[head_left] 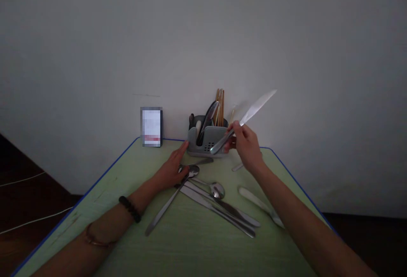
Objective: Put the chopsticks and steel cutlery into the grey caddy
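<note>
My right hand (246, 145) is closed on a metal table knife (257, 108), raised in front of the holder with its blade slanting up to the right. The grey cutlery holder (216, 135) stands against the wall and contains wooden chopsticks (220, 107) and several other utensils. With fingers spread, my left hand (174, 169) reaches to the holder's left side, its fingertips at the wall of it. Below that hand lies a spoon (168, 209), and beside it are a second spoon (218, 190) and several knives (219, 209).
A white-handled utensil (254, 197) lies partly under my right forearm. At the back left a device with a blurred screen (151, 127) stands upright. The green table (178, 251) has a blue edge and meets the wall (203, 35).
</note>
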`<move>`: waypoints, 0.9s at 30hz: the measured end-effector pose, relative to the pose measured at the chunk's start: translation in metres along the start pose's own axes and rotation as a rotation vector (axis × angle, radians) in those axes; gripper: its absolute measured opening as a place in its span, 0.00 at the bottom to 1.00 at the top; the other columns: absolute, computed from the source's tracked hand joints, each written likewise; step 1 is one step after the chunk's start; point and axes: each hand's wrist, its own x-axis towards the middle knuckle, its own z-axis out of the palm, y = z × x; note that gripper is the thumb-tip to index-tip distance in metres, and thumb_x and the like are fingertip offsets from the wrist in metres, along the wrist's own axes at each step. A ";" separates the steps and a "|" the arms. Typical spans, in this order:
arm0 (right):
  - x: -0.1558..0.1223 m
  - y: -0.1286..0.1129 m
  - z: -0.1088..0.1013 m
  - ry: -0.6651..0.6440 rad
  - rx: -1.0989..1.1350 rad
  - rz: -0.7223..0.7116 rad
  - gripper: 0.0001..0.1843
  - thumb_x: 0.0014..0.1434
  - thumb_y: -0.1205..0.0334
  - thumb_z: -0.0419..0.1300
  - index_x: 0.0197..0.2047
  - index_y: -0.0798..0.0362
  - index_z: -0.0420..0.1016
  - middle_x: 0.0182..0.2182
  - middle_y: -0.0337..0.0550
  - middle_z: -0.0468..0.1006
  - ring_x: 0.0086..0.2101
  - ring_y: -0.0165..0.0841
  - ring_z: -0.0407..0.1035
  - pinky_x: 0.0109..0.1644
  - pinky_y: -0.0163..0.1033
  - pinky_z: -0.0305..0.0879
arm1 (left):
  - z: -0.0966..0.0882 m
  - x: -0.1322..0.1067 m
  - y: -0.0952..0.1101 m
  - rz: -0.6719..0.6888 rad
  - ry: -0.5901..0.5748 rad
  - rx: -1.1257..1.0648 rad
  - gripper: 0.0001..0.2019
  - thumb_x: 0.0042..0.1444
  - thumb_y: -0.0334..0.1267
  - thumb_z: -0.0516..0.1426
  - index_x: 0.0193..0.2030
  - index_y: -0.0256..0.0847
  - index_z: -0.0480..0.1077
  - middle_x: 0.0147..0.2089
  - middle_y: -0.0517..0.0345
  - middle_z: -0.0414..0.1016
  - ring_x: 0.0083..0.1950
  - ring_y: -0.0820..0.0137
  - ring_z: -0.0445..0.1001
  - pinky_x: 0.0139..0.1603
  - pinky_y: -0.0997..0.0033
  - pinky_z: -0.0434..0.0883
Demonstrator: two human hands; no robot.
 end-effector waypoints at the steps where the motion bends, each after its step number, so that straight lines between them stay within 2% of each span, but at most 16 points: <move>1: 0.010 -0.009 0.003 -0.013 -0.020 -0.032 0.18 0.55 0.43 0.57 0.30 0.51 0.68 0.19 0.33 0.70 0.14 0.25 0.64 0.16 0.31 0.63 | 0.000 0.000 0.000 0.001 0.003 -0.004 0.39 0.55 0.34 0.52 0.70 0.39 0.35 0.71 0.46 0.45 0.70 0.59 0.48 0.67 0.51 0.54; 4: 0.041 -0.029 0.015 -0.038 -0.049 -0.108 0.14 0.54 0.49 0.60 0.32 0.52 0.69 0.22 0.34 0.72 0.17 0.25 0.67 0.19 0.30 0.67 | 0.000 0.000 0.000 0.005 0.017 -0.014 0.40 0.54 0.33 0.52 0.70 0.39 0.36 0.71 0.46 0.46 0.69 0.59 0.49 0.68 0.51 0.53; 6: 0.058 -0.033 0.023 -0.071 -0.085 -0.131 0.12 0.54 0.53 0.62 0.32 0.53 0.69 0.23 0.35 0.73 0.18 0.25 0.69 0.19 0.30 0.68 | -0.001 0.000 0.001 0.005 0.019 -0.025 0.40 0.54 0.32 0.52 0.70 0.39 0.37 0.71 0.46 0.46 0.69 0.59 0.49 0.67 0.51 0.54; 11: 0.085 -0.017 0.031 -0.165 -0.290 -0.113 0.08 0.54 0.64 0.62 0.26 0.56 0.70 0.19 0.37 0.73 0.17 0.25 0.68 0.18 0.28 0.65 | -0.001 0.001 0.000 0.007 0.007 -0.014 0.40 0.53 0.32 0.53 0.70 0.38 0.37 0.70 0.46 0.46 0.69 0.59 0.49 0.68 0.51 0.53; 16: 0.092 0.002 0.028 -0.231 -0.418 -0.110 0.06 0.47 0.70 0.65 0.24 0.56 0.71 0.16 0.34 0.72 0.17 0.23 0.65 0.19 0.27 0.60 | 0.001 0.001 -0.002 0.017 0.020 -0.012 0.41 0.53 0.31 0.53 0.70 0.40 0.36 0.70 0.46 0.46 0.69 0.59 0.49 0.68 0.49 0.52; 21: 0.094 0.003 0.025 -0.211 -0.399 -0.056 0.09 0.48 0.70 0.63 0.22 0.54 0.68 0.15 0.34 0.71 0.16 0.25 0.65 0.19 0.28 0.59 | 0.001 0.000 -0.002 0.018 0.022 -0.021 0.40 0.54 0.32 0.53 0.70 0.41 0.36 0.70 0.47 0.46 0.70 0.59 0.48 0.67 0.49 0.54; 27: 0.096 -0.002 0.023 -0.128 -0.344 -0.089 0.12 0.52 0.71 0.61 0.22 0.54 0.64 0.15 0.33 0.70 0.17 0.25 0.67 0.20 0.28 0.62 | 0.000 0.000 -0.002 0.023 0.013 -0.028 0.40 0.53 0.32 0.53 0.70 0.40 0.36 0.71 0.46 0.45 0.69 0.58 0.49 0.66 0.49 0.55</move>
